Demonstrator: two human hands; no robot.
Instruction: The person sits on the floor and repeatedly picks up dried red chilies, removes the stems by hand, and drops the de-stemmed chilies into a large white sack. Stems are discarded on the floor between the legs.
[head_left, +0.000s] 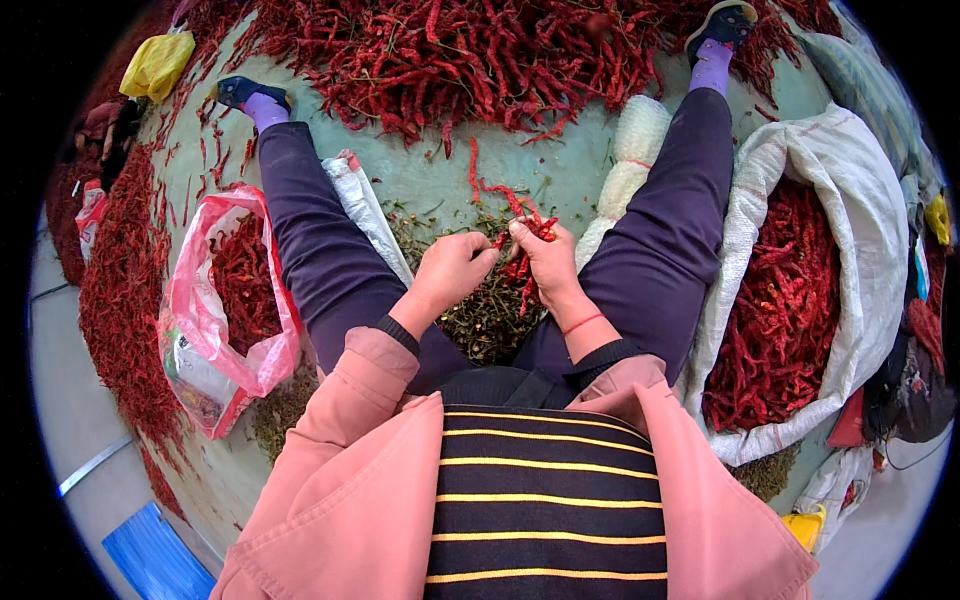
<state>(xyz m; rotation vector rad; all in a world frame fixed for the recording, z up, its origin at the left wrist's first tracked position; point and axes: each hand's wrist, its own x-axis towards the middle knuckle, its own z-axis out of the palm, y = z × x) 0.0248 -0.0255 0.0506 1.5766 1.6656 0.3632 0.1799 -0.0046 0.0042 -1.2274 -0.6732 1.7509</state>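
Observation:
My right hand (546, 255) holds a bunch of dried red chili peppers (517, 270), some hanging below the fingers and some reaching out beyond them. Close beside it on the left, my left hand (454, 268) has its thumb and forefinger pinched at the end of a red chili. Whether that chili is held by the left fingers or only touched is hard to see. Beneath both hands, between my legs, lies a heap of greenish-brown chili stems (484, 322). One loose chili (473, 169) lies on the sheet just past the hands.
A large pile of red chilies (480, 60) lies ahead. To the left stands a pink-rimmed plastic bag (202, 300) with chilies; to the right, a white woven sack (862, 187) full of them. A rolled white net (634, 142) lies by my right leg. Another person (105, 127) is at far left.

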